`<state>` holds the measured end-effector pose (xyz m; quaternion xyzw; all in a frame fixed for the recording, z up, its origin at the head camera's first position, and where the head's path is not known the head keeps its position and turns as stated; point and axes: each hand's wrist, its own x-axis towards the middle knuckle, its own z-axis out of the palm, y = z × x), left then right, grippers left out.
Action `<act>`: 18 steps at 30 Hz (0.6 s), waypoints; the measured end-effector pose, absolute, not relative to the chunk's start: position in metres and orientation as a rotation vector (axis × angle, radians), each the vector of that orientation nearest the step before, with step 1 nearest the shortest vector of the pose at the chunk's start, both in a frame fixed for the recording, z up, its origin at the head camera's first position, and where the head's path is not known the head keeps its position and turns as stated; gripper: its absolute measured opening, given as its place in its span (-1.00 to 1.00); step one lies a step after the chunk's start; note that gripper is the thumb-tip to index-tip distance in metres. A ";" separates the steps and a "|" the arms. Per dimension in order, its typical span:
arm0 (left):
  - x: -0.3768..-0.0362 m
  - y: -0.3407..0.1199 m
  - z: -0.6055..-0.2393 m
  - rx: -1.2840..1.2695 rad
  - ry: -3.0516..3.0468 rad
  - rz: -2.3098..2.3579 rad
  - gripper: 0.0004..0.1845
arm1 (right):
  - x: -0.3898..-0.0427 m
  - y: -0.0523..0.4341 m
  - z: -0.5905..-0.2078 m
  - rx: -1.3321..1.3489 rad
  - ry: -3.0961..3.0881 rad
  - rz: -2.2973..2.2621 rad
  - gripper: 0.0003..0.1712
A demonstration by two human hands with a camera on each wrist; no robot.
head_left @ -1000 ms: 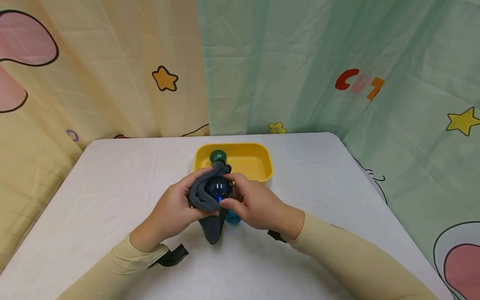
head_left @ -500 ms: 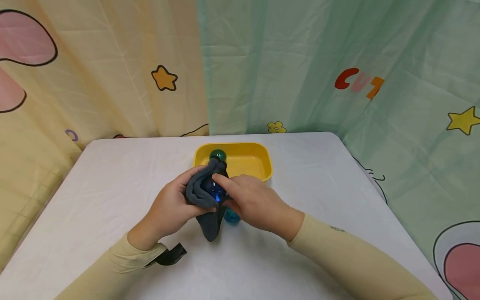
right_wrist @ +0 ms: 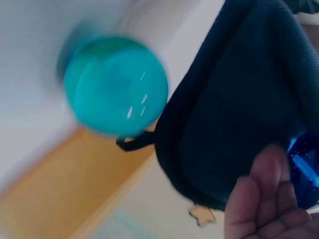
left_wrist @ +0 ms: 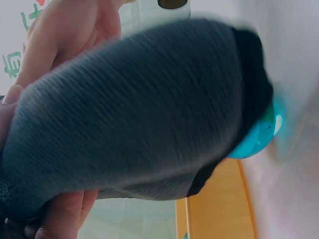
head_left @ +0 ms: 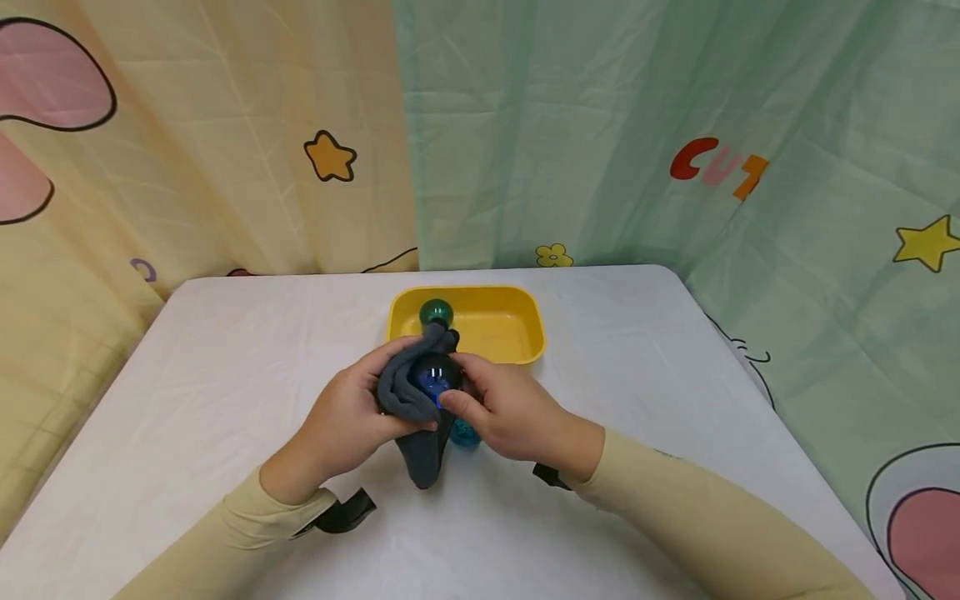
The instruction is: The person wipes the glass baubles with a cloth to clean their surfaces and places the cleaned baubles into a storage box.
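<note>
Dark-blue translucent ball [head_left: 437,377]: sitting betw. both hands, nr side of tray, nestling in fold of soft grey fabric cloth [head_left: 401,387]. Cloth is wrapping approx. the L side of ball; a tapering end is hanging below, twd wearer. R wrist view: dark face and small black loop are showing.

L hand [head_left: 341,412]: fingers curling over top of cloth, thumb under, i.e. gripping cloth, cupping ball thru it. R hand [head_left: 517,408]: pinching ball, thumb at near face, index at upper R; visible fingers lying pressed tog. in R wrist view. Remaining R fingertips: can't tell.

Nearby: turquoise translucent ball [head_left: 466,432] is resting on white-covered table [head_left: 637,350], just beside cloth, partly hidden; contact w/ cloth can't tell. Green translucent ball [head_left: 437,312] is lying in yellow rectangular plastic tray [head_left: 502,325], far L part.

Step (judgement): prob. working ball against cloth; wiping vs. tucking in, unclear. Next move is prob. calling for L keeping fold snug while R is turning or pushing ball w/ light, sure pinch. Risk: smooth surface is likely slipping if R lets go early.
</note>
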<state>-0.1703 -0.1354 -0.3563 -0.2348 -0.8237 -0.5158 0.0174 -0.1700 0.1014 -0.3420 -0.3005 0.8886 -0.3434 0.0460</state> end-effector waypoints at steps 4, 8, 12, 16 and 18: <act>-0.172 -0.138 -0.356 -0.701 -2.543 -1.616 -0.08 | -0.171 0.102 -0.340 -1.131 2.826 -0.804 -0.07; -0.173 -0.140 -0.356 -0.663 -2.563 -1.645 -0.09 | -0.173 0.104 -0.343 -1.452 3.045 -0.530 -0.09; -0.172 -0.139 -0.356 -0.663 -2.594 -1.638 -0.09 | -0.176 0.103 -0.345 -1.622 3.159 -0.403 -0.24; -0.172 -0.139 -0.356 -0.704 -2.590 -1.620 -0.08 | -0.175 0.101 -0.341 -1.410 3.061 -0.512 -0.18; -0.173 -0.140 -0.355 -0.718 -2.585 -1.604 -0.08 | -0.175 0.099 -0.338 -1.204 2.957 -0.681 -0.15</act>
